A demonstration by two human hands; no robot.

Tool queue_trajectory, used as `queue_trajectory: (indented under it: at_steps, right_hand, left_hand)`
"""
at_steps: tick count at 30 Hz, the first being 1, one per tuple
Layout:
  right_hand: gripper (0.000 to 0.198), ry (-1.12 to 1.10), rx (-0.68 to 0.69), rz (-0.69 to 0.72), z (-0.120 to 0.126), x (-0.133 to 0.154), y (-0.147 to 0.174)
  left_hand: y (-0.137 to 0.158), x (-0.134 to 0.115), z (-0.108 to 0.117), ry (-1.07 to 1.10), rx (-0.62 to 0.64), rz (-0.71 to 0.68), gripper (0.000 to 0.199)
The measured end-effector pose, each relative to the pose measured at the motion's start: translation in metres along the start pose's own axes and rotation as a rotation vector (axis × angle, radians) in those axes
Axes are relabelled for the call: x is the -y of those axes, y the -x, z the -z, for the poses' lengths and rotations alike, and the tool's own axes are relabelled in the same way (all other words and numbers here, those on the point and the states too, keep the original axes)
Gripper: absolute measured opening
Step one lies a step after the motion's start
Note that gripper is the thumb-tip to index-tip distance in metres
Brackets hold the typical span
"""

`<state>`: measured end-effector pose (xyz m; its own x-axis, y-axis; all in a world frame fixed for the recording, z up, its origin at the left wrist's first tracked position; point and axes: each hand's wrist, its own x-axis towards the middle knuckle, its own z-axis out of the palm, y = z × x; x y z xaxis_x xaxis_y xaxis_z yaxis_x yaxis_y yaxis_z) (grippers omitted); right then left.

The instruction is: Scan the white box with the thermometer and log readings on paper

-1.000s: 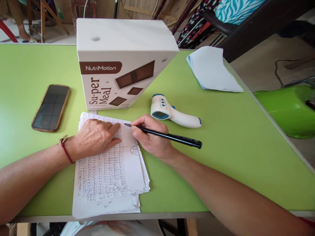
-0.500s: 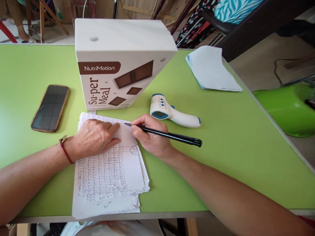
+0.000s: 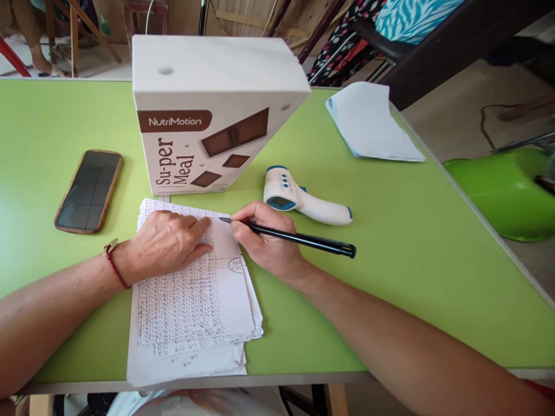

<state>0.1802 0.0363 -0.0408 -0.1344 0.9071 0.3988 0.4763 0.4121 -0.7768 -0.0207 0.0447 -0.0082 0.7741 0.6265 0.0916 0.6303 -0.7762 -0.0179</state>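
Phone: a black-screened smartphone [image 3: 89, 190] in a brown, wood-toned case lay face up on the light-green tabletop [image 3: 411, 260], apart from both hands.
Bracelet: a thin red cord band [image 3: 115, 266] with a small round fitting encircled the left wrist.
Left hand: the left hand [image 3: 169, 240] rested palm down on a stack of white paper sheets [image 3: 186, 312] covered in small dark writing; fingers loosely bent, gripping nothing, index finger extended toward the right.
Paper position: the stack lay in front of the person, edges uneven, lower end at the near table edge; a circular mark showed near its right side.
Box: a white cardboard box [image 3: 208, 138] with brown printing, "NutriMotion", stood upright just beyond the stack.
Pen: a slim, glossy black pen [image 3: 303, 238] slanted over the sheet's upper right, tip near the left index finger; tip contact could not be determined.
Right hand: the right hand [image 3: 273, 245] gripped the pen between closed thumb and fingers.
Thermometer: a white, blue-trimmed plastic handheld thermometer [image 3: 306, 203] lay just beyond the right hand.
Spare sheets: folded white papers [image 3: 370, 124] lay near the right table edge.
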Motion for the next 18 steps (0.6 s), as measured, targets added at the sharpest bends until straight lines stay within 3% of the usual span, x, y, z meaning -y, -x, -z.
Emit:
queue_trajectory:
  at_steps: [7,10,12,15,18]
  right_hand:
    - [0.009,0.084,-0.053,0.065,0.005,0.001,0.002]
    - [0.008,0.146,-0.102,0.245,0.009,0.002,0.002]
    - [0.017,0.213,-0.064,0.393,0.013,0.002,0.003]
    - [0.023,0.381,0.068,0.49,0.019,0.002,0.005]
    - [0.024,0.489,0.213,0.559,0.023,0.007,0.008]
  left_hand:
    - [0.0,0.001,-0.001,0.001,-0.001,-0.005,0.031]
    - [0.001,0.002,-0.004,-0.005,-0.013,-0.014,0.03]
    - [0.001,0.003,-0.005,0.018,-0.064,-0.031,0.028]
    - [0.002,0.007,-0.004,0.178,-0.354,-0.015,0.016]
    - [0.002,0.014,-0.001,0.314,-0.779,0.22,0.018]
